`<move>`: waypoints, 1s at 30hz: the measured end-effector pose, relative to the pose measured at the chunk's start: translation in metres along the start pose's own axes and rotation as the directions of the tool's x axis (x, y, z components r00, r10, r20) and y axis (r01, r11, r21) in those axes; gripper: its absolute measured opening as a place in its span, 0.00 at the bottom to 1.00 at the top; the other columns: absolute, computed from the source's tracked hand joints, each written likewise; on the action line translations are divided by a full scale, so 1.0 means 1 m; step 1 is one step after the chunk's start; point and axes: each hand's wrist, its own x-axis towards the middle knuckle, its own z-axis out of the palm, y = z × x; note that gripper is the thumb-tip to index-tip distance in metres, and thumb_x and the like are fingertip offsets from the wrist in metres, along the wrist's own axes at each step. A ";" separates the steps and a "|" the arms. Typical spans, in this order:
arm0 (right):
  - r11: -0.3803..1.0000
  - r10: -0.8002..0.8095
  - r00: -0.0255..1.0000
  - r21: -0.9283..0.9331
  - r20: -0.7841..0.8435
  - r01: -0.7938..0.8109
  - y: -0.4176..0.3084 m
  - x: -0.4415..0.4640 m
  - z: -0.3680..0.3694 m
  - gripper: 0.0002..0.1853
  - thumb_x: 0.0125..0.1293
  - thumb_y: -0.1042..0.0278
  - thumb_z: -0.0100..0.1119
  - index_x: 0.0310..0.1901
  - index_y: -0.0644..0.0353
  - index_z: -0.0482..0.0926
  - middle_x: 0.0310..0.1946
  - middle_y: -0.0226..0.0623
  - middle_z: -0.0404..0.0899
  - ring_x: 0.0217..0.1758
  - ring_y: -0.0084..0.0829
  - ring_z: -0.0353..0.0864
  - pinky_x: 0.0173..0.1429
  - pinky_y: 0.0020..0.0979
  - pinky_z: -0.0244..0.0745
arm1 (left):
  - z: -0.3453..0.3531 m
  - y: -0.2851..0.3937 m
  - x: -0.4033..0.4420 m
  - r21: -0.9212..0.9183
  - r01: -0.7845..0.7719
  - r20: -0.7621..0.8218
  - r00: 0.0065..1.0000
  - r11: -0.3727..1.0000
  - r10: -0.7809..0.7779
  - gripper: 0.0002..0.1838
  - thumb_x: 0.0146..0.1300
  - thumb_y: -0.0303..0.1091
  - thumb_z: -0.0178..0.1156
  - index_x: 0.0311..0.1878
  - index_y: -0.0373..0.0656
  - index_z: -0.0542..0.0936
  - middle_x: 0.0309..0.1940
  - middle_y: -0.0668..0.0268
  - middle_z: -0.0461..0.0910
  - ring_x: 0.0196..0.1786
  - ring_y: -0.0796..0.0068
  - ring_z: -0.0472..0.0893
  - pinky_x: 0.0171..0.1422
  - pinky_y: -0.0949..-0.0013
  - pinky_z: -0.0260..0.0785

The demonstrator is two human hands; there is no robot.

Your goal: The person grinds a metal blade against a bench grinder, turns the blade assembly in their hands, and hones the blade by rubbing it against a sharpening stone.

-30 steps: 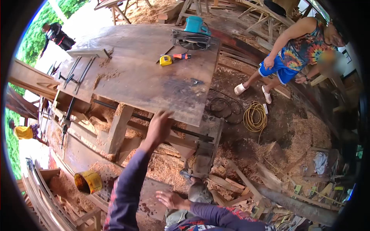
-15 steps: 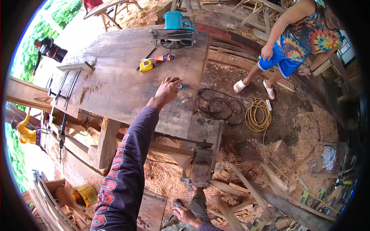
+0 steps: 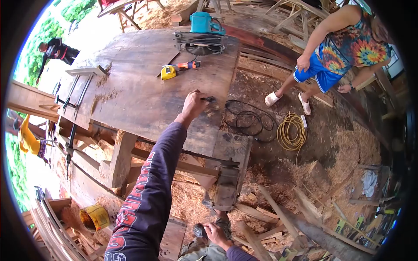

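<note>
My left hand (image 3: 193, 104) reaches out over the dark wooden tabletop (image 3: 152, 95). Its fingers are closed on a small dark object (image 3: 210, 99), too small to name. Down near my legs hangs my right hand (image 3: 216, 235), fingers loosely apart, with nothing visible in it. Beyond the left hand lie a yellow tape measure (image 3: 168, 72) and an orange-handled tool (image 3: 189, 65). A teal circular saw (image 3: 202, 24) stands at the table's far end, its blade showing.
Beside the table's right edge lie a coiled black cable (image 3: 248, 119) and a coiled yellow cord (image 3: 291, 132). Another person (image 3: 344, 48) stands at the upper right. Clamps (image 3: 78, 93) grip the left side; a yellow bucket (image 3: 94, 217) and wood scraps (image 3: 261, 217) are below.
My left hand has shifted slightly right; the small dark object, earlier against the tabletop at its fingertips, is now in its fingers. My right hand has moved slightly up and to the right.
</note>
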 end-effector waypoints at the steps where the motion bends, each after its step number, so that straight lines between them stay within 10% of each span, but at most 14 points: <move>1: 1.000 -0.001 1.000 -0.002 0.006 0.001 -0.001 0.000 0.000 0.09 0.71 0.66 0.57 0.46 0.59 0.82 0.42 0.43 0.85 0.46 0.47 0.85 0.47 0.41 0.80 | -0.002 0.001 0.000 0.000 0.005 -0.003 1.000 1.000 -0.005 0.15 0.52 0.28 0.68 0.46 0.41 0.88 0.42 0.52 0.83 0.46 0.47 0.82 0.55 0.55 0.75; 8: 0.999 -0.017 0.994 0.050 0.105 0.012 -0.047 0.023 -0.004 0.11 0.72 0.66 0.60 0.50 0.63 0.81 0.44 0.46 0.86 0.45 0.42 0.88 0.46 0.36 0.83 | -0.017 -0.022 -0.008 -0.030 0.135 -0.103 0.985 0.990 -0.138 0.15 0.54 0.29 0.72 0.45 0.39 0.87 0.42 0.50 0.82 0.47 0.46 0.82 0.55 0.54 0.75; 10: 0.988 0.107 0.923 0.067 0.369 -0.141 -0.065 0.027 0.002 0.11 0.73 0.66 0.60 0.51 0.63 0.80 0.45 0.47 0.85 0.46 0.41 0.88 0.47 0.36 0.82 | -0.025 -0.034 -0.010 0.020 0.137 -0.179 0.975 0.990 -0.131 0.12 0.54 0.29 0.71 0.42 0.39 0.86 0.41 0.49 0.83 0.47 0.45 0.82 0.55 0.53 0.74; 12: 0.995 -0.063 0.931 0.098 0.359 0.030 -0.041 0.017 0.024 0.13 0.72 0.62 0.60 0.52 0.60 0.80 0.44 0.47 0.85 0.45 0.42 0.87 0.48 0.38 0.82 | -0.036 -0.043 -0.010 0.045 0.155 -0.170 0.975 0.987 -0.145 0.11 0.54 0.28 0.71 0.41 0.39 0.85 0.40 0.49 0.83 0.48 0.45 0.82 0.55 0.53 0.74; 14: 0.995 -0.061 0.925 -0.053 0.374 0.087 -0.031 0.004 0.032 0.18 0.72 0.56 0.58 0.58 0.55 0.78 0.45 0.49 0.84 0.44 0.49 0.86 0.49 0.45 0.81 | -0.048 -0.050 -0.012 0.073 0.173 -0.159 0.974 0.982 -0.160 0.10 0.54 0.28 0.71 0.40 0.39 0.84 0.39 0.49 0.83 0.48 0.45 0.82 0.54 0.52 0.74; 15: 0.948 0.255 0.824 -0.300 0.507 -0.109 0.001 -0.010 0.044 0.24 0.70 0.51 0.59 0.62 0.55 0.76 0.54 0.52 0.81 0.56 0.53 0.82 0.58 0.52 0.77 | -0.053 -0.051 -0.014 0.064 0.186 -0.156 0.972 0.980 -0.174 0.10 0.54 0.27 0.71 0.40 0.39 0.84 0.38 0.49 0.83 0.48 0.45 0.82 0.54 0.52 0.74; 17: 0.714 0.426 0.696 -0.687 0.578 0.133 0.010 -0.019 0.008 0.30 0.69 0.47 0.58 0.67 0.56 0.72 0.67 0.57 0.71 0.70 0.60 0.70 0.70 0.58 0.65 | -0.061 -0.055 -0.019 0.057 0.205 -0.157 0.968 0.977 -0.194 0.10 0.54 0.27 0.70 0.40 0.39 0.84 0.38 0.49 0.83 0.48 0.45 0.82 0.54 0.52 0.74; 23: 0.807 0.551 0.570 -0.563 0.610 -0.178 0.043 -0.029 -0.034 0.38 0.73 0.38 0.49 0.76 0.56 0.62 0.77 0.60 0.54 0.81 0.62 0.50 0.80 0.61 0.47 | -0.069 -0.059 -0.035 0.050 0.176 -0.229 0.960 0.983 -0.160 0.09 0.56 0.28 0.67 0.41 0.39 0.83 0.39 0.50 0.83 0.47 0.46 0.82 0.55 0.52 0.74; 28: 0.731 0.444 0.698 -0.678 0.562 0.081 0.044 -0.044 -0.014 0.35 0.74 0.37 0.43 0.69 0.58 0.72 0.70 0.60 0.68 0.73 0.62 0.66 0.75 0.58 0.61 | -0.080 -0.058 -0.046 0.456 0.020 -0.046 0.999 0.890 0.001 0.12 0.65 0.30 0.57 0.49 0.38 0.79 0.43 0.51 0.80 0.51 0.49 0.80 0.58 0.53 0.73; 30: 0.794 0.548 0.266 -0.593 0.793 0.134 0.009 -0.009 -0.016 0.30 0.75 0.42 0.45 0.63 0.60 0.76 0.57 0.57 0.80 0.61 0.56 0.80 0.66 0.52 0.72 | -0.081 -0.060 -0.049 0.547 -0.100 0.051 0.995 0.831 0.086 0.13 0.66 0.31 0.56 0.51 0.38 0.77 0.46 0.50 0.79 0.52 0.49 0.79 0.58 0.53 0.73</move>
